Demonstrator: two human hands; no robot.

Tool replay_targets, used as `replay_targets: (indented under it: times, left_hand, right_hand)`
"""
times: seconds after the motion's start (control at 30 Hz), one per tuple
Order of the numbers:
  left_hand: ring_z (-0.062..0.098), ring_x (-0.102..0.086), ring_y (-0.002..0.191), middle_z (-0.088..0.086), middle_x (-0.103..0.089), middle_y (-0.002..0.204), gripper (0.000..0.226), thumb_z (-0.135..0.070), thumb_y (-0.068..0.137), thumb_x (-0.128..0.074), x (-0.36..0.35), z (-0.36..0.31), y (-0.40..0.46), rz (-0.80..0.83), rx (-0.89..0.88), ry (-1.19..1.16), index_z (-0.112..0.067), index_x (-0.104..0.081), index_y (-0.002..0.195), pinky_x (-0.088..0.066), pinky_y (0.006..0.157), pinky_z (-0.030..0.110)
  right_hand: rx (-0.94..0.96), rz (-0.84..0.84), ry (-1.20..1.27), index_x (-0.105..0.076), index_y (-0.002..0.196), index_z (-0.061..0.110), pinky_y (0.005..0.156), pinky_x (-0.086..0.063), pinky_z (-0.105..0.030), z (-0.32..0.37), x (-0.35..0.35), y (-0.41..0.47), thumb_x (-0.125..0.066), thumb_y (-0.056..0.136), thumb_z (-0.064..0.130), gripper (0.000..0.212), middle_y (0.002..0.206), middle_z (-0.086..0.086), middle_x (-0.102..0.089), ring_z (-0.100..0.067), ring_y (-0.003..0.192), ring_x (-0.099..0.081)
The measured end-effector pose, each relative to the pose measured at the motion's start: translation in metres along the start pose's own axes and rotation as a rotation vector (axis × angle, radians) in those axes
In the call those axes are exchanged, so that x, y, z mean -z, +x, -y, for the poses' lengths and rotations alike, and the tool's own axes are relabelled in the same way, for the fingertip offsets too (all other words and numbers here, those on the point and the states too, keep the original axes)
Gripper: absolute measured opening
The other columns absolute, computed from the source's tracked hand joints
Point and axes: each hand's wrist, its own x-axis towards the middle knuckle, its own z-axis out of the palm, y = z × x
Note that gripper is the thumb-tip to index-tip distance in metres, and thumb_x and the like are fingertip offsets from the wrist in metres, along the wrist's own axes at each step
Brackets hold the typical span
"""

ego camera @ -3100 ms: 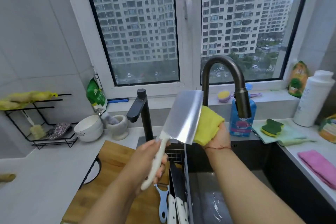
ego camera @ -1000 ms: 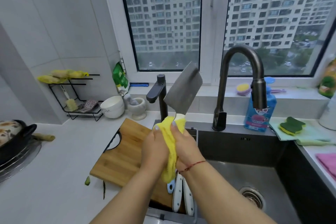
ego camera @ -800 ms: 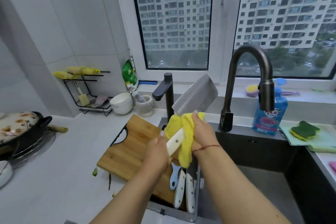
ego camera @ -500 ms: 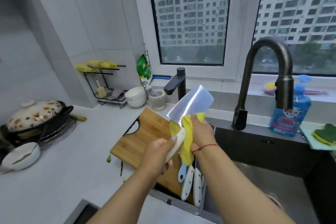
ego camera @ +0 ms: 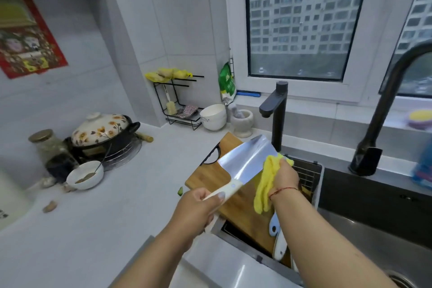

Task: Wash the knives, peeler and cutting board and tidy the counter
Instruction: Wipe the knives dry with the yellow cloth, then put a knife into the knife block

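Cleaver (ego camera: 245, 161) first: it is up in the air over the cutting board (ego camera: 210, 180), with its wide shiny blade tipped up and away toward the window. The left hand (ego camera: 196, 213) is wrapped tight around its white handle. The right hand (ego camera: 284, 175) is bunched around a yellow cloth (ego camera: 266, 184) and pushes it against the right side of the blade. Part of the cloth hangs down under the hand. A thin red string sits on that wrist.

The cutting board is brown wood with a dark handle hole. It lies partly on the white counter (ego camera: 93, 229) and partly over the left edge of the sink (ego camera: 374, 229). Under the right arm, a blue peeler (ego camera: 273, 227) and a white knife handle (ego camera: 279, 248) lie at the near end of the board. How many knives are there is hard to tell.

A small black tap (ego camera: 275, 110) stands behind the board, and a tall curved tap (ego camera: 383, 110) stands farther right. On the counter to the left are a flowered pot (ego camera: 102, 131), a glass jar (ego camera: 51, 149) and a small white bowl (ego camera: 85, 174) with a spoon in it. By the back wall are a black wire rack (ego camera: 177, 100), stacked white bowls (ego camera: 214, 117) and a stone grinding cup (ego camera: 242, 121). A little green scrap (ego camera: 180, 191) lies on the counter just beside the board.
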Motion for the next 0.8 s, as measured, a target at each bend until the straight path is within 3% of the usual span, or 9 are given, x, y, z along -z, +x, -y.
replay_targets:
  times: [0.13,0.23,0.4,0.5,0.57,0.63,0.67,0.73,0.8]
  left_hand:
    - [0.013,-0.025,0.04,0.007,-0.037,0.055,0.028,-0.027,0.09,-0.063,0.036,0.011,0.011,-0.051,0.026,-0.07,-0.009,-0.044,0.08,-0.017,0.042,0.021]
    - [0.012,-0.023,0.038,0.005,-0.04,0.05,0.029,-0.028,0.093,-0.06,0.065,0.015,0.017,-0.05,0.065,-0.187,-0.009,-0.045,0.077,-0.016,0.04,0.019]
    - [0.012,-0.027,0.035,0.006,-0.045,0.053,0.032,-0.036,0.096,-0.053,0.115,0.003,0.018,0.004,0.065,-0.391,-0.005,-0.054,0.09,-0.02,0.037,0.015]
    - [0.011,-0.03,0.034,0.005,-0.046,0.052,0.033,-0.04,0.094,-0.054,0.15,-0.005,0.015,0.047,0.046,-0.446,-0.006,-0.056,0.092,-0.02,0.036,0.014]
    - [0.012,-0.033,0.034,0.006,-0.047,0.052,0.035,-0.042,0.092,-0.055,0.177,-0.007,0.012,0.056,0.045,-0.458,-0.007,-0.054,0.091,-0.021,0.036,0.014]
    - [0.014,-0.036,0.034,0.008,-0.05,0.051,0.041,-0.048,0.092,-0.052,0.196,-0.011,0.007,0.008,0.041,-0.401,-0.007,-0.055,0.087,-0.024,0.037,0.015]
    - [0.015,-0.038,0.036,0.008,-0.052,0.051,0.047,-0.053,0.092,-0.048,0.208,-0.011,0.006,-0.038,0.029,-0.341,-0.007,-0.057,0.085,-0.026,0.038,0.017]
    - [0.016,-0.044,0.039,0.007,-0.056,0.051,0.058,-0.057,0.095,-0.036,0.241,-0.008,0.005,-0.178,-0.04,-0.178,-0.007,-0.06,0.078,-0.032,0.043,0.02]
    - [0.015,-0.05,0.045,0.003,-0.059,0.052,0.061,-0.055,0.097,-0.031,0.275,-0.003,0.007,-0.38,-0.156,-0.054,-0.009,-0.062,0.07,-0.039,0.05,0.025]
  right_hand:
    - [0.042,0.184,-0.249,-0.056,0.102,0.014,0.08,-0.042,-0.034,-0.016,-0.035,0.003,-0.037,0.1,0.022,0.021,0.114,-0.019,-0.056,-0.022,0.093,-0.047]
    - [0.343,0.149,-0.607,-0.051,0.125,0.013,0.092,-0.042,-0.031,-0.029,-0.073,-0.008,-0.052,0.09,0.012,0.035,0.127,-0.014,-0.054,-0.024,0.107,-0.051]
    - [0.976,0.21,-0.546,-0.047,0.133,0.023,0.078,-0.042,-0.011,-0.046,-0.153,-0.078,-0.072,0.073,0.008,0.066,0.107,0.0,-0.044,0.0,0.085,-0.049]
    - [1.192,0.273,-0.492,-0.053,0.122,0.031,0.085,-0.042,-0.008,-0.046,-0.202,-0.114,-0.066,0.074,0.009,0.054,0.103,0.001,-0.04,0.0,0.086,-0.047]
    - [1.002,0.407,-0.326,-0.06,0.096,0.026,0.084,-0.048,-0.027,-0.037,-0.238,-0.141,-0.065,0.082,0.013,0.02,0.095,-0.001,-0.044,-0.014,0.087,-0.06]
    - [0.827,0.503,-0.21,-0.054,0.081,0.018,0.076,-0.051,-0.041,-0.027,-0.265,-0.153,-0.068,0.083,0.014,0.015,0.083,-0.003,-0.049,-0.027,0.077,-0.068]
    - [0.841,0.55,-0.209,-0.054,0.081,0.018,0.075,-0.051,-0.039,-0.03,-0.277,-0.152,-0.068,0.083,0.014,0.014,0.078,-0.002,-0.05,-0.025,0.077,-0.069]
    - [0.988,0.571,-0.289,-0.063,0.094,0.014,0.072,-0.047,-0.013,-0.031,-0.307,-0.163,-0.065,0.086,0.012,0.009,0.08,0.006,-0.053,0.0,0.081,-0.063]
    - [1.216,0.525,-0.401,-0.063,0.105,0.015,0.075,-0.038,-0.001,-0.037,-0.332,-0.17,-0.07,0.08,0.009,0.026,0.092,0.004,-0.057,0.007,0.084,-0.05]
